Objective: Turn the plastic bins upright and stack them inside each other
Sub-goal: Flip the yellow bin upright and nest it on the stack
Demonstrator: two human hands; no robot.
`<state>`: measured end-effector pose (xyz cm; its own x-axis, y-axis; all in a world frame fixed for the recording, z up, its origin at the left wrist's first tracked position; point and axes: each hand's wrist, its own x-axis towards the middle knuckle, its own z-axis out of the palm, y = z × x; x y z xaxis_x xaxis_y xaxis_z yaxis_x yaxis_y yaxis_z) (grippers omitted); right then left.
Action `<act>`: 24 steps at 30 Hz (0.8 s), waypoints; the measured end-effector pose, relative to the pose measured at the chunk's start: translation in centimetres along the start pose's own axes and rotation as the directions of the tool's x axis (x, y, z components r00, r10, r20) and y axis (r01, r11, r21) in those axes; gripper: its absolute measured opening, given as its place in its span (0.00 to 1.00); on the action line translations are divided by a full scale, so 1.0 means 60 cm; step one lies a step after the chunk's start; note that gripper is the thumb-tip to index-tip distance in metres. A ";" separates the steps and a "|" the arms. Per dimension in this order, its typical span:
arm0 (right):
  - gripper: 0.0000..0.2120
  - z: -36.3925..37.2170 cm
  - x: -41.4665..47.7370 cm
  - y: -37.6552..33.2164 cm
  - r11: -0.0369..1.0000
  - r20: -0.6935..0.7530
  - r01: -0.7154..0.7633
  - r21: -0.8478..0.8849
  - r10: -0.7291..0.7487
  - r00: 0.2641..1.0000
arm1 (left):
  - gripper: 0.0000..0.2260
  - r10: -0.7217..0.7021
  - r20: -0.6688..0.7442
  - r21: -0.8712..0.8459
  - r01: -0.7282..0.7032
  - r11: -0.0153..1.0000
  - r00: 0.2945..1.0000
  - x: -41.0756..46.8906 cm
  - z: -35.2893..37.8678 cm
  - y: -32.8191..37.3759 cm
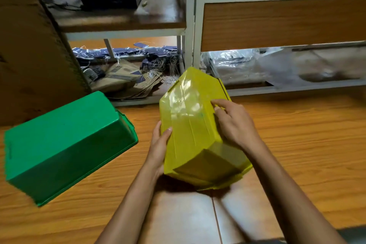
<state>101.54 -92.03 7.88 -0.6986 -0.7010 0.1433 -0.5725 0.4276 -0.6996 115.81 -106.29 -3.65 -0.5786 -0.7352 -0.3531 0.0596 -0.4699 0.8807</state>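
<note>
No readable text, brand or number on the yellow bin [190, 125], green bin [65, 144] or shelves [190, 25].

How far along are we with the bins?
Nothing looks finished: no bin is stacked. In hand: the yellow bin, gripped by the left hand and right hand, tilted, base toward the camera. To do: the green bin lies upside down; both need righting, then nesting.

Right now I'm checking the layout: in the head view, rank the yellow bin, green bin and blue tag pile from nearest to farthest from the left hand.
1. yellow bin: gripped by the left hand along its left side.
2. green bin: upside down on the wooden surface, just to the left.
3. blue tag pile: far back, on the low shelf.
</note>
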 end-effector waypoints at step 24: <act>0.11 -0.014 0.022 0.016 0.997 0.121 -0.069 0.036 0.065 0.991 | 0.24 0.222 0.101 0.081 -0.230 0.970 0.970 -0.023 0.068 0.079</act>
<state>99.73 -92.09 7.98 -0.6773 -0.7356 0.0122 -0.5068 0.4545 -0.7325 113.57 -105.55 2.29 -0.6298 -0.7682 -0.1151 0.1251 -0.2465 0.9610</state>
